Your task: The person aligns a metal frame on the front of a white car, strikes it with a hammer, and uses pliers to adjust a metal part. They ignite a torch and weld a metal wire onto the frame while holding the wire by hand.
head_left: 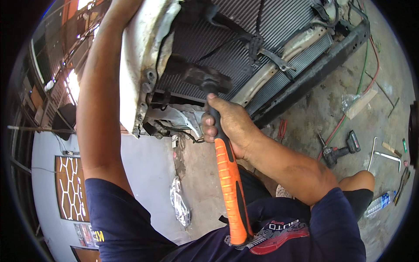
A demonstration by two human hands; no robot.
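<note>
My right hand is closed round the black neck of a hammer, high up near its head, with the thumb along the shaft. The orange and black grip hangs down toward my shirt. The dark hammer head is in front of the finned radiator, beside a battered white car body panel; whether it touches metal I cannot tell. My left forearm reaches up along the panel's outer side, and the left hand lies beyond the top edge of the picture.
A dark metal crossbar runs below the radiator. On the concrete floor lie a cordless drill, red-handled pliers, an L-shaped wrench, a plastic bottle and a red hose. A clear headlight lies near the grey wall.
</note>
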